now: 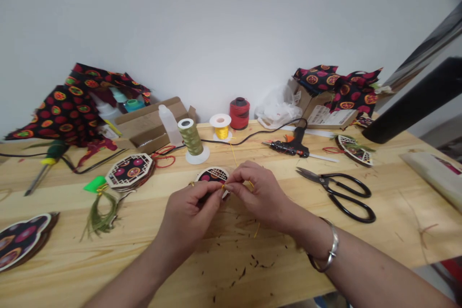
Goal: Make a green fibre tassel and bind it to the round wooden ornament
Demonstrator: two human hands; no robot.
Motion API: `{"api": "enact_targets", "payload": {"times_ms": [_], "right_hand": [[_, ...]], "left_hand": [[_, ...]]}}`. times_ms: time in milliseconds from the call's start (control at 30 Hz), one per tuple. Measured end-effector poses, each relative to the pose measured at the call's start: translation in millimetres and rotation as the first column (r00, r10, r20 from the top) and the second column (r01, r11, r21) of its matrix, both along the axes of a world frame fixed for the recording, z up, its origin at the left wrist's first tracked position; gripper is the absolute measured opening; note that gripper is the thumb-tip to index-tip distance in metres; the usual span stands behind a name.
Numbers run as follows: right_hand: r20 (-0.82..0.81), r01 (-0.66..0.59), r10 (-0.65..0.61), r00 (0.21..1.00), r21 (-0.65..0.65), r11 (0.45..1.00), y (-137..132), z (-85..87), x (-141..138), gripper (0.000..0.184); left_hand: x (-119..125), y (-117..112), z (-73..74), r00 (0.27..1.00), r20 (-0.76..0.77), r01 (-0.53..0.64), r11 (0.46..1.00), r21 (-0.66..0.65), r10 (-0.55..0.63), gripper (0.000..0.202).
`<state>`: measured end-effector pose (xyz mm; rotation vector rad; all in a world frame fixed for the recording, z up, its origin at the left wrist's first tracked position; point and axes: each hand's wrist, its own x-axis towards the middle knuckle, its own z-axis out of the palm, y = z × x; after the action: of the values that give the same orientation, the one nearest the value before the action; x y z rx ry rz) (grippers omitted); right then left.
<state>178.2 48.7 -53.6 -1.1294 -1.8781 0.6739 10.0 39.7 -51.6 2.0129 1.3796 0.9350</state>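
Note:
Both hands meet over the middle of the table, fingertips pinched close together on a thin yellow cord (234, 154). My left hand (191, 209) pinches it between thumb and forefinger. Opposite, my right hand (258, 192) grips the same cord, and a loose end hangs below the palm. The cord runs back to a yellow spool (221, 130). Under the fingers lies a round ornament (212, 173) with a pale lattice rim and dark patterned fabric, partly hidden by the hands.
Black-handled scissors (337, 190) and a glue gun (294, 144) lie to the right. Behind stand a green thread spool (191, 139) and a red spool (239, 114). At left are an octagonal ornament (130, 172), a green tassel (101, 211) and a screwdriver (46, 166). A black roll (415, 98) leans right.

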Motion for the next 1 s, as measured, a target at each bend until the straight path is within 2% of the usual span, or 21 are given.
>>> {"api": "enact_targets", "payload": {"times_ms": [167,300,500,1000], "right_hand": [[0.003,-0.004,0.004,1.0,0.037,0.999,-0.3,2.2,0.0,0.008],[0.006,-0.006,0.005,1.0,0.089,0.996,-0.6,2.6,-0.1,0.008],[0.027,-0.008,0.003,1.0,0.189,0.982,-1.8,-1.1,0.3,0.008],[0.04,-0.01,0.002,0.999,0.201,0.98,-3.6,1.1,0.4,0.009]], "left_hand": [[-1.1,1.6,1.3,0.988,0.147,-0.007,0.98,-0.197,0.037,0.012],[-1.9,3.0,0.8,0.973,0.226,0.016,0.963,-0.269,0.047,0.011],[-2.6,4.1,0.6,0.969,0.241,0.015,0.96,-0.28,0.055,0.011],[-1.2,3.8,3.2,0.964,0.26,0.017,0.961,-0.275,0.058,0.012]]}}
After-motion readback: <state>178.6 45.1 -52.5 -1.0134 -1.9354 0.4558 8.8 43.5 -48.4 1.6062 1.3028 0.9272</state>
